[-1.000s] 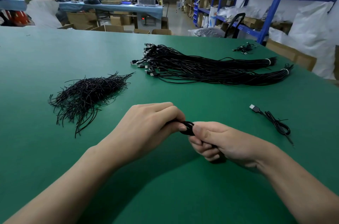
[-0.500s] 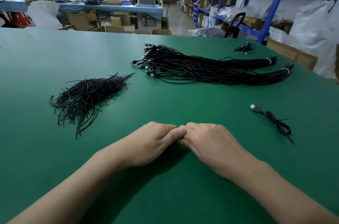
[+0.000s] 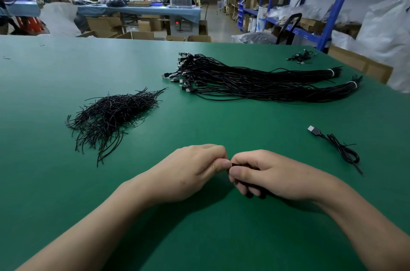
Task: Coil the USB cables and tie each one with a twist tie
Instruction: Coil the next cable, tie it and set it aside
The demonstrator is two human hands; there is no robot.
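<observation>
My left hand (image 3: 195, 170) and my right hand (image 3: 264, 175) meet near the table's front middle, fingers curled round a small black coiled USB cable (image 3: 243, 166). Only a sliver of it shows between the thumbs; the rest is hidden inside my fists. A heap of black twist ties (image 3: 111, 115) lies to the left. Two long bundles of loose black USB cables (image 3: 255, 82) stretch across the far middle of the green table (image 3: 199, 237). One coiled, tied cable (image 3: 337, 148) lies at the right.
A small tangle of cable (image 3: 301, 57) sits near the far right edge. Blue shelving (image 3: 332, 4) and white bags stand beyond the right side. A person (image 3: 51, 4) works at a distant blue table. Cardboard boxes line the far edge.
My hands lowered together to the table, closing over the coil, and have now parted slightly so a bit of the black cable shows again in my right hand.
</observation>
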